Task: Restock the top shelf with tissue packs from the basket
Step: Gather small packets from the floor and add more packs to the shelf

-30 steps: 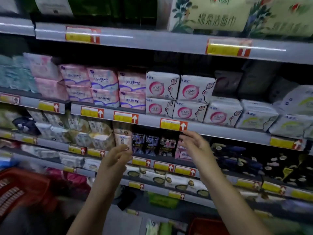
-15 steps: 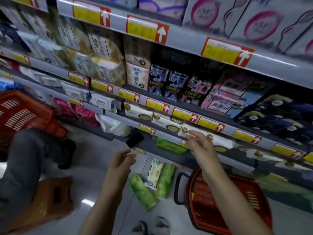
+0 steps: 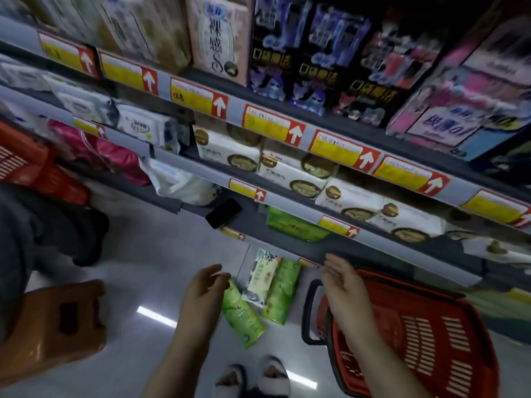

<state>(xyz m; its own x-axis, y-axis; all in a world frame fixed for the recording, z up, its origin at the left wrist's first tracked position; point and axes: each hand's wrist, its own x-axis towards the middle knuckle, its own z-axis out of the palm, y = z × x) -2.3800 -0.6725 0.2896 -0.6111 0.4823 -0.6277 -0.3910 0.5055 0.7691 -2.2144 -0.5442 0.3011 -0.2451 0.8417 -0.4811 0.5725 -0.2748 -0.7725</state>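
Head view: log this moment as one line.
tissue packs: three on floor beside red basket | left hand: open, empty, near packs | right hand: open, empty, over basket handle | top shelf: out of view

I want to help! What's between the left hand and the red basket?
In the head view, between the left hand and the red basket, three packs lie on the floor: a left green pack, a white flowery pack, a right green pack.

Floor (image 3: 161, 254), pale, glossy — three packs touching: green tissue pack (image 3: 242, 320), white floral tissue pack (image 3: 260, 278), second green tissue pack (image 3: 283, 294). Red basket (image 3: 431, 334) just beside; orange stool (image 3: 51, 326) well apart.
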